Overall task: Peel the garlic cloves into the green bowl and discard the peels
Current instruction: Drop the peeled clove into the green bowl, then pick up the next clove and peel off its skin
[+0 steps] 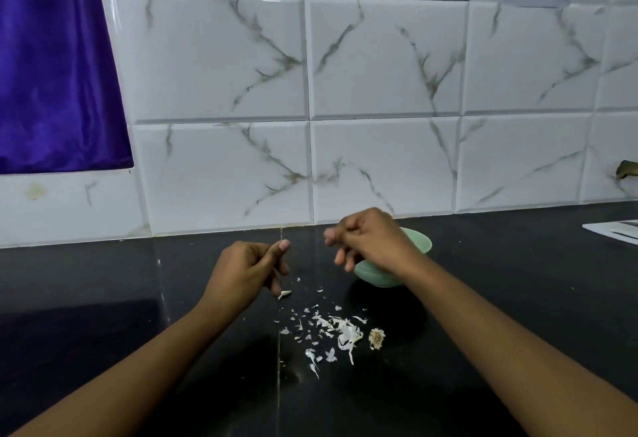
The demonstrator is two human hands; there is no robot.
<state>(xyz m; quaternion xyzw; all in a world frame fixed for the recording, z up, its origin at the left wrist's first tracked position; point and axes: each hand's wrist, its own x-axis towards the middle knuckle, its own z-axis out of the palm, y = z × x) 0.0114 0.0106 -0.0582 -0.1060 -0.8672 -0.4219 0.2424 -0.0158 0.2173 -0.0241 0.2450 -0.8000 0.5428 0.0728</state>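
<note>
Over the near side of the green bowl [419, 241], which stands on the black bench [500, 281], our right grip [371, 241] hangs with its fingers curled inward. Whether they pinch a clove we cannot tell, as the fingertips are blurred. Our left grip [247, 272] hovers just to its left, fingers bent and thumb raised, and we cannot tell whether it holds anything either. To do this step well, we judge that the right grip should be squarely above the bowl before it lets go, so a bare clove lands inside and not among the waste. No clove shows, and the bowl's inside is hidden behind the right grip. The peels [333, 329] lie scattered on the bench in front of the bowl as thin, white, papery flakes and curls. A dry tan root stub [377, 337] sits beside them, and one stray sliver [284, 294] lies under the left grip. They look light enough to drift, so we would gather them gently.
</note>
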